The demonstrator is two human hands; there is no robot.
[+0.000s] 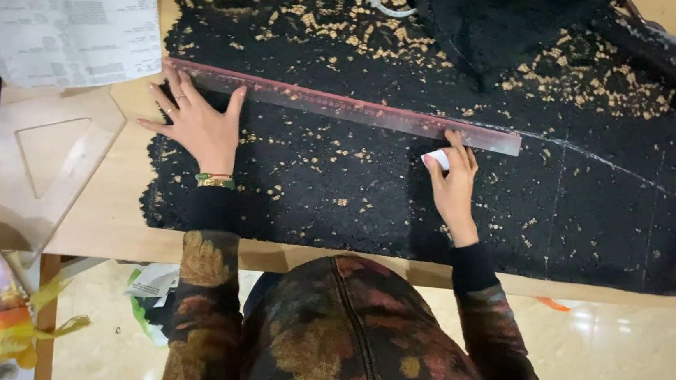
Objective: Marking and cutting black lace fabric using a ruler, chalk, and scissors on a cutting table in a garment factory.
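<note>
We see black lace fabric (356, 175) spread over a wooden table (103, 225), with a long reddish ruler (338, 106) lying across it from left to right, tilted slightly nearer at its right end. Our left hand (196, 123) lies flat with fingers spread apart, its fingertips pressing the near edge of the ruler's left end; it clamps nothing. Our right hand (454, 181) is pinched together on a small white piece of chalk (438, 158), which touches the lace just beside the ruler's near edge, close to its right end. A faint chalk line (597, 157) runs on rightward from the ruler. A clear plastic triangle (51, 162) lies at the left, and printed paper sheets (66, 15) at the far left.
</note>
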